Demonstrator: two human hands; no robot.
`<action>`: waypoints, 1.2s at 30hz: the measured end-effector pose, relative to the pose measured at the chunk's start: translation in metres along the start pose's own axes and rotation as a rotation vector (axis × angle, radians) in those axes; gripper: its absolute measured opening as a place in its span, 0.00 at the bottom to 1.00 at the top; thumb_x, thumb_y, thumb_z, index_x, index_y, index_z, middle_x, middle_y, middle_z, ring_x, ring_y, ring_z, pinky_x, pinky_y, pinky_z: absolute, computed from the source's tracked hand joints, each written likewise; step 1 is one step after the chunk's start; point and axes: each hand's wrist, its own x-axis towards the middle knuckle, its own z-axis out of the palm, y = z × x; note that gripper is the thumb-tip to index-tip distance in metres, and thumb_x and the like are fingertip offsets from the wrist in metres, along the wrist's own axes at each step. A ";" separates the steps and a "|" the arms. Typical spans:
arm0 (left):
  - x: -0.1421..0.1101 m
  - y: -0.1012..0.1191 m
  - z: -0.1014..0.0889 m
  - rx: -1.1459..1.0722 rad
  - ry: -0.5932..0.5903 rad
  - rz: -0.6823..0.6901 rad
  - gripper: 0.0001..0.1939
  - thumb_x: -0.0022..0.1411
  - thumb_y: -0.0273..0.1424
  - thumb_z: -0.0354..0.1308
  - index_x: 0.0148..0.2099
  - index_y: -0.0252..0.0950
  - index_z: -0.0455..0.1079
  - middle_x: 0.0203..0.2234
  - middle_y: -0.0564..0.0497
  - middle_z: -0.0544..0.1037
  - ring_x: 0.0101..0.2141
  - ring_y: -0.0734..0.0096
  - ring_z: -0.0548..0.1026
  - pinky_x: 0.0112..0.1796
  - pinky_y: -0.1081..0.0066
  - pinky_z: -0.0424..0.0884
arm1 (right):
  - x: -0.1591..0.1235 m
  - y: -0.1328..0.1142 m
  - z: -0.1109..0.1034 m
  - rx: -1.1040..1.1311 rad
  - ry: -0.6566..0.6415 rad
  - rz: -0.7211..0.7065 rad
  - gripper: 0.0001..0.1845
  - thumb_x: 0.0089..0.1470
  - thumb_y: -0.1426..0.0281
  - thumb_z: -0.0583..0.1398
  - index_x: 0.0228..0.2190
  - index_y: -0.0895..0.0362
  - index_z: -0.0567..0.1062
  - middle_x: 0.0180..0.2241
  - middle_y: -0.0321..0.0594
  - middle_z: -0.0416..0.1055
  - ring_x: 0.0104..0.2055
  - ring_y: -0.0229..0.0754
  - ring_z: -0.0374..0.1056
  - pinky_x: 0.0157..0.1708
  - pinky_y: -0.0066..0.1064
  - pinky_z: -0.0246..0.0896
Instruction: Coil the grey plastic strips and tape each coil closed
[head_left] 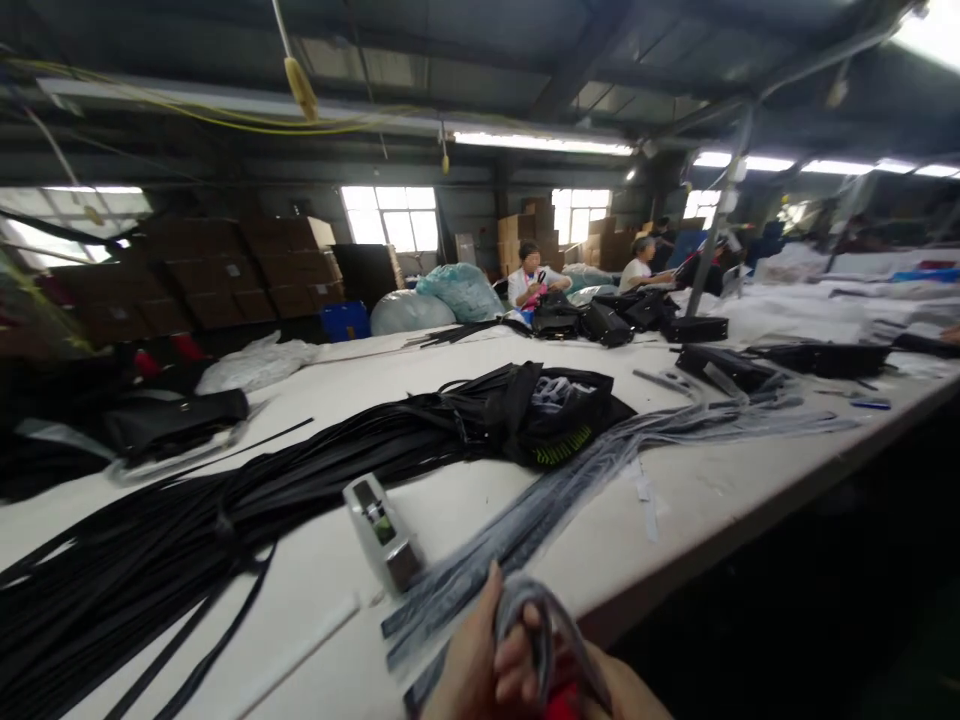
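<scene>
At the bottom middle, my left hand [476, 650] is closed around a grey strap in clear plastic [559, 615], bent into a loop. Its thumb points up along the loop. My right hand [626, 690] lies against the strap's right side, its fingers hidden behind the strap and the frame edge. Something red [564, 700] shows between the hands. Just beyond, a bundle of plastic-wrapped straps [517, 520] stretches across the table. A grey tape dispenser [384, 535] stands left of that bundle.
Long black straps [247, 500] cover the table's left side, leading to a black bag [555, 410]. The white table [697, 500] ends at a front edge on the right. Black cases [720, 365] lie farther along. A co-worker [534, 280] is at the far side; cartons [225, 270] are stacked behind.
</scene>
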 end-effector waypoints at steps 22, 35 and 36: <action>-0.014 -0.039 0.001 0.271 -0.100 0.001 0.32 0.65 0.54 0.37 0.21 0.39 0.65 0.12 0.54 0.61 0.16 0.70 0.61 0.27 0.66 0.62 | 0.014 -0.010 -0.055 -0.471 -0.082 -0.022 0.18 0.61 0.56 0.54 0.35 0.56 0.76 0.36 0.46 0.75 0.39 0.49 0.69 0.44 0.42 0.63; 0.005 -0.032 -0.019 -0.706 -0.281 -0.303 0.39 0.67 0.56 0.34 0.27 0.30 0.71 0.05 0.62 0.51 0.07 0.81 0.48 0.16 0.75 0.62 | 0.024 -0.014 -0.020 -0.192 0.001 -0.035 0.27 0.65 0.52 0.44 0.44 0.55 0.76 0.42 0.47 0.77 0.47 0.51 0.71 0.53 0.46 0.62; 0.007 -0.030 -0.015 -0.803 -0.245 -0.268 0.39 0.67 0.55 0.34 0.27 0.30 0.71 0.05 0.62 0.51 0.07 0.81 0.48 0.16 0.75 0.62 | 0.023 -0.016 -0.005 -0.009 -0.031 -0.040 0.29 0.65 0.50 0.44 0.47 0.54 0.75 0.43 0.46 0.77 0.47 0.51 0.71 0.53 0.46 0.63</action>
